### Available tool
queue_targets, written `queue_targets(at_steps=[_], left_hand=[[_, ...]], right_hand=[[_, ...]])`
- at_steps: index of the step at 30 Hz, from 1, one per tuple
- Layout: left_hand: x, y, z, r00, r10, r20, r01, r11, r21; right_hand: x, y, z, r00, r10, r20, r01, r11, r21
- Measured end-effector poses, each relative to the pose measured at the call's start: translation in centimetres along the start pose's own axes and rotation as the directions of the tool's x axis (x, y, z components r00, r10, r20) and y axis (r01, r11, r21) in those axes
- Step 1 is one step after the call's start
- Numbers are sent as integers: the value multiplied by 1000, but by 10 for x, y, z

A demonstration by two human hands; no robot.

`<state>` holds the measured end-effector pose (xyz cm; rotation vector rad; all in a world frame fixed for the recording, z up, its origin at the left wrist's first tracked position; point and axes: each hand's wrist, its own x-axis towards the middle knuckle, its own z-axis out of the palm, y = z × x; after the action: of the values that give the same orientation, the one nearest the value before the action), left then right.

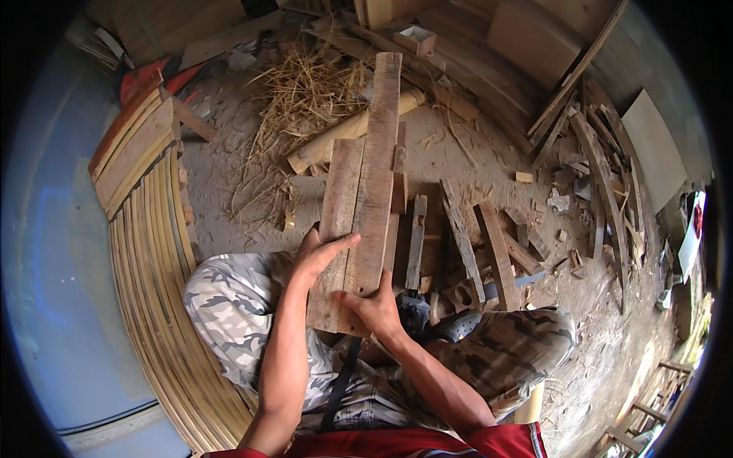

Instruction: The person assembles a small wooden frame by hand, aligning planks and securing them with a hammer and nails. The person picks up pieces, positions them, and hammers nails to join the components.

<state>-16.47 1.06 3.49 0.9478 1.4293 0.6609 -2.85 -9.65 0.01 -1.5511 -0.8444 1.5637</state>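
Observation:
Two rough wooden boards lie side by side in front of my lap, their near ends close together. The right board [379,145] reaches farther away than the shorter left board [340,183]. My left hand [314,256] grips the left board's outer edge, its thumb stretched across the top toward the seam. Lower down, my right hand [374,305] holds the near end from the right, thumb pressed on the wood. The fingers of both hands are mostly hidden beneath or behind the boards.
Long wooden slats [156,237] are stacked at my left. Straw [305,99] and a bamboo pole [355,130] lie ahead. Several loose wood pieces [496,252] rest on the floor to the right, near a dark shoe [456,327]. Planks [599,183] lean farther right.

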Motion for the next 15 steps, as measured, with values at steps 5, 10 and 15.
queue_targets(at_steps=[5, 10, 15], left_hand=[[-1, -4, 1, 999, 53, 7, -53, 998, -24], [-4, -13, 2, 990, 106, -90, -87, 977, 195], [5, -31, -5, 984, 84, -155, -40, 963, 266]], right_hand=[[3, 14, 2, 999, 22, 28, -23, 999, 31], [-1, 4, -3, 999, 35, 30, -36, 999, 4], [-2, 1, -4, 1000, 17, 22, -17, 1000, 23]])
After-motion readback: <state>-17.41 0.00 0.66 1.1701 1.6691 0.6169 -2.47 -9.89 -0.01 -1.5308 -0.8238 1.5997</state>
